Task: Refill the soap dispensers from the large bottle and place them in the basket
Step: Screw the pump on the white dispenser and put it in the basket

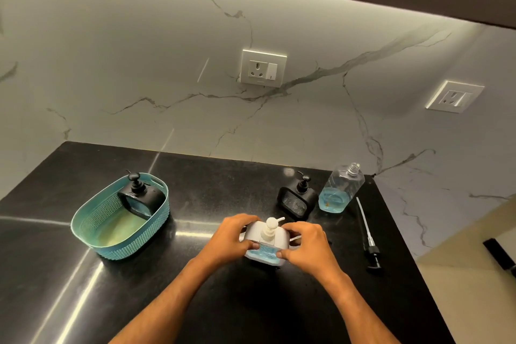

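Observation:
A white soap dispenser [266, 243] with a white pump and blue soap inside stands on the black counter near the front middle. My left hand [233, 239] grips its left side and my right hand [303, 246] grips its right side, thumbs on the front. A teal basket [92, 220] at the left holds one black dispenser [141, 197]. A second black dispenser [297, 197] stands behind my hands. Right of it is the large clear bottle [340, 188], uncapped, with a little blue soap at the bottom.
The bottle's long pump [367, 233] with a black head lies on the counter [167, 288] at the right, near the counter's right edge. A marble wall with two sockets rises behind. Dark cabinets hang above.

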`<state>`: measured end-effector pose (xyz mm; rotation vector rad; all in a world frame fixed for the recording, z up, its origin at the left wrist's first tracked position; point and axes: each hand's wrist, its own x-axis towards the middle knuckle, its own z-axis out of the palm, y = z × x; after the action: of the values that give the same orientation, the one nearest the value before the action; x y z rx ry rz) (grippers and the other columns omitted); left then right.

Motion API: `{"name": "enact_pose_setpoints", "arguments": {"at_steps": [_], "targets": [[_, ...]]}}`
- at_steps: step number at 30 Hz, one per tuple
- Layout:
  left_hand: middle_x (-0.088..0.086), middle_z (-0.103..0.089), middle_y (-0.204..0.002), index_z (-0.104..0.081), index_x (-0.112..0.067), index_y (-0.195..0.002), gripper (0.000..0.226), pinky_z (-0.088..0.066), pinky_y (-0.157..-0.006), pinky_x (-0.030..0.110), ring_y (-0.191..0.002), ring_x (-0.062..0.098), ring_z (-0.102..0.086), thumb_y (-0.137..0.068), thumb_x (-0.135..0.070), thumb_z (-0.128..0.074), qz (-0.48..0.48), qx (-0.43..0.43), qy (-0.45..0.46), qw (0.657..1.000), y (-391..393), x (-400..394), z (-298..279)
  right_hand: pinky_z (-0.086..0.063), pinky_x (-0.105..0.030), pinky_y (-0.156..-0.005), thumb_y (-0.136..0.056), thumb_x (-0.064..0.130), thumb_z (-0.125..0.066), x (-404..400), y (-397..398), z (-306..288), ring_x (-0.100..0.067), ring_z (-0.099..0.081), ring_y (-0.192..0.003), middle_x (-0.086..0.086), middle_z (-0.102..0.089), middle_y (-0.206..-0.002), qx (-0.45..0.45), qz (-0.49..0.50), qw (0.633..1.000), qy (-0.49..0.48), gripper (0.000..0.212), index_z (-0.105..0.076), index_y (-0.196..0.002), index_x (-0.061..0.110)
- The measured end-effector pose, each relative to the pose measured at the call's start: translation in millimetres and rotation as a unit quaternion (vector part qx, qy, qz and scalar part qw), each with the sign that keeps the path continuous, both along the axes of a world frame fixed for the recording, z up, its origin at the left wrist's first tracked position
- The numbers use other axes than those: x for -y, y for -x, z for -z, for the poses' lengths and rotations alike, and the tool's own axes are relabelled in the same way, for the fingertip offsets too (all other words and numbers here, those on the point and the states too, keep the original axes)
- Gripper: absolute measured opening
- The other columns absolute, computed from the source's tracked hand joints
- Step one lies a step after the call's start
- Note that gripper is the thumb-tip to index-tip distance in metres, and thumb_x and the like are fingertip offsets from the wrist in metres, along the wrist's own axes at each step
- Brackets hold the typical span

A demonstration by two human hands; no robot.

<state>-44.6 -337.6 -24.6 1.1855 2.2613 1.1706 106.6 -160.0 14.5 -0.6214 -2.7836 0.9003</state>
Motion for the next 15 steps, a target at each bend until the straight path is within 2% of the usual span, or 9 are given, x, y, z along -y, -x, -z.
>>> {"name": "enact_pose_setpoints", "arguments": {"at_steps": [3, 6, 10, 15], "targets": [[-0.009, -0.065, -0.122, -0.069, -0.022, -0.125, 0.054, -0.056, -0.099, 0.029, -0.112, 0.007, -0.062, -0.075, -0.017, -0.089, 0.008, -0.022, -0.008, 1.000, 15, 17, -21, -0.059, -0.020, -0.076, -0.058, 0.035, -0.093, 13, 12, -12, 0.001, -0.067, -0.088, 0.016, -0.072, -0.098, -0.044, -0.015, 0.999, 0.003, 0.056, -0.077, -0.111, 0.026], [-0.008, -0.061, -0.126, -0.067, -0.021, -0.130, 0.057, -0.055, -0.103, 0.029, -0.118, 0.009, -0.060, -0.078, -0.012, -0.087, -0.006, -0.031, -0.006, 0.999, 34, 42, -49, -0.057, -0.014, -0.075, -0.063, 0.038, -0.093, 34, 29, -26, -0.001, -0.067, -0.090, 0.013, -0.072, -0.101, -0.088, -0.043, 0.995, 0.003, 0.052, -0.076, -0.110, 0.024], [-0.006, -0.062, -0.130, -0.065, -0.020, -0.133, 0.058, -0.054, -0.106, 0.033, -0.124, 0.011, -0.060, -0.080, -0.006, -0.084, -0.019, -0.036, -0.009, 0.999, 62, 90, -88, -0.060, -0.020, -0.074, -0.065, 0.044, -0.093, 71, 61, -45, -0.005, -0.066, -0.091, 0.008, -0.069, -0.102, -0.150, -0.088, 0.985, 0.014, 0.052, -0.076, -0.109, 0.020], [-0.009, -0.065, -0.125, -0.068, -0.020, -0.128, 0.057, -0.054, -0.098, 0.021, -0.122, 0.005, -0.062, -0.080, 0.008, -0.078, -0.061, -0.012, -0.064, 0.996, 89, 157, -129, -0.060, -0.023, -0.065, -0.064, 0.045, -0.094, 127, 106, -66, -0.009, -0.068, -0.083, 0.006, -0.068, -0.096, -0.217, -0.117, 0.968, 0.043, 0.050, -0.079, -0.104, 0.018]]}}
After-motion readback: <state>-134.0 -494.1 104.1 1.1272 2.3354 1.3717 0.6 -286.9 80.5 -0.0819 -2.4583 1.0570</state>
